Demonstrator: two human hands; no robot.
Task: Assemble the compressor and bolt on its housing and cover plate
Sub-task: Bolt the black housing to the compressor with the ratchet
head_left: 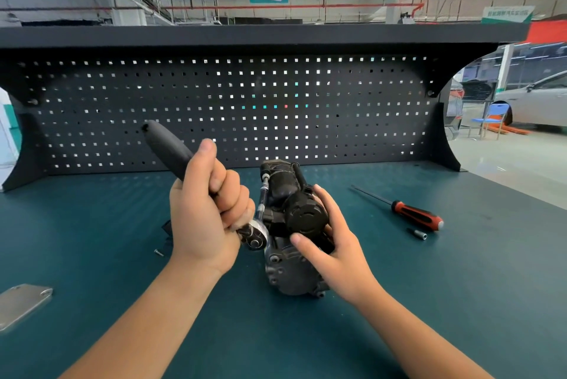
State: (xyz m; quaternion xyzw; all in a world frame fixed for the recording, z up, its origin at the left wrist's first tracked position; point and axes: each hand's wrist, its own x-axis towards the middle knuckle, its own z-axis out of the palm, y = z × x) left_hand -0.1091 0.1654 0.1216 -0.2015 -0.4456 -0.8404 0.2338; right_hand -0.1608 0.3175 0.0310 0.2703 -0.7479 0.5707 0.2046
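1. The compressor (291, 274) lies mid-bench (429, 302), with its long axis running away from the person.
2. The left hand (208, 213) is fisted round the ratchet (167, 145) handle, thumb up along it. The handle sticks up and away to the left.
3. The ratchet head sits at the compressor's left flank. The extension bar (261, 197) runs from it along that flank, parallel to the long axis, to a bolt at the far-left end. Whether the socket is seated on the bolt is too small to tell.
4. The right hand (334, 243) grips the compressor from the right, fingers curled round the round cap and thumb across the front.
5. Judgement: a housing bolt is being tightened. The handle swings across the axis, so the right hand has to brace against roll.
6. The cover plate (24, 302) lies well apart at the left edge, not yet fitted. A loose screw (158, 252) lies near the left wrist.
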